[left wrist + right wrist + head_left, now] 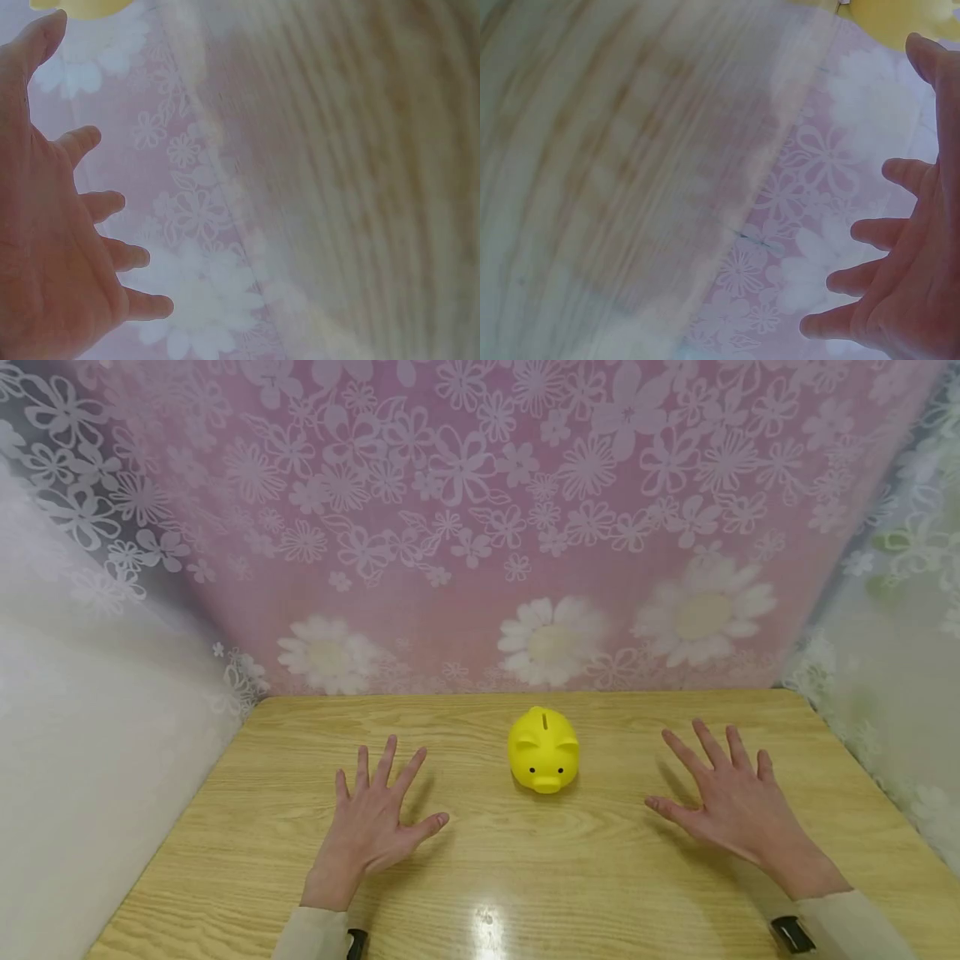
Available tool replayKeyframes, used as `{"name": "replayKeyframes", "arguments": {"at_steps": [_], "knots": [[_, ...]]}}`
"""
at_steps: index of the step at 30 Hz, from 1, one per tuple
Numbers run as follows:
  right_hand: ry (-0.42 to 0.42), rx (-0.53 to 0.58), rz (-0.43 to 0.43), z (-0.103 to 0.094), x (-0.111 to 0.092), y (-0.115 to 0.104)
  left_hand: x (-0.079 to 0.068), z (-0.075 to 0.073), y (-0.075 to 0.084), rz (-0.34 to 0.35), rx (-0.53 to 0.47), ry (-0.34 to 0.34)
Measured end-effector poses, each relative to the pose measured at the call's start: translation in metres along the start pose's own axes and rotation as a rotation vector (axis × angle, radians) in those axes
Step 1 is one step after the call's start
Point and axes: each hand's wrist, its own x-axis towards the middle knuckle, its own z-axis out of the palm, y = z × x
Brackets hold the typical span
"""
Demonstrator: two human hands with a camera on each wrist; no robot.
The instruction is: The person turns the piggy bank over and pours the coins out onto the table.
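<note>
A yellow piggy bank [543, 752] stands upright on the wooden table, its snout toward me and the dark coin slot on top. To its left is my left hand [382, 818], fingers spread and straight, holding nothing. My right hand [731, 806] is spread in the same way on the other side, apart from the piggy bank. In the left wrist view, a yellow edge of the piggy bank [90, 7] shows above the thumb of the left hand [60, 247]. The right wrist view has part of the piggy bank [904, 19] above the right hand [907, 277].
The wooden table [480, 852] has its far edge against a pink flowered curtain [450, 568]. Pale curtains hang at the left [90, 693] and right [892, 693] sides. A dark band [792, 935] is at the right sleeve.
</note>
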Motion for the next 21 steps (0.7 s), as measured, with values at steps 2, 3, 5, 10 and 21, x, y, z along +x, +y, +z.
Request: {"name": "replayKeyframes", "arguments": {"at_steps": [2, 3, 5, 10, 21], "knots": [[0.004, 0.001, 0.001, 0.000, 0.000, 0.000, 0.001, 0.000, 0.000, 0.001, 0.001, -0.002], [0.004, 0.003, 0.001, -0.001, 0.000, 0.000, 0.002, 0.000, 0.000, 0.002, 0.000, -0.002], [0.010, 0.009, -0.003, -0.001, 0.000, 0.000, 0.003, 0.000, 0.000, 0.004, -0.002, -0.002], [0.052, 0.042, -0.041, 0.000, 0.001, 0.000, 0.003, -0.001, 0.000, 0.019, -0.004, 0.019], [0.249, 0.189, -0.369, 0.007, 0.012, -0.012, 0.007, -0.001, 0.003, 0.072, -0.131, 0.045]]}}
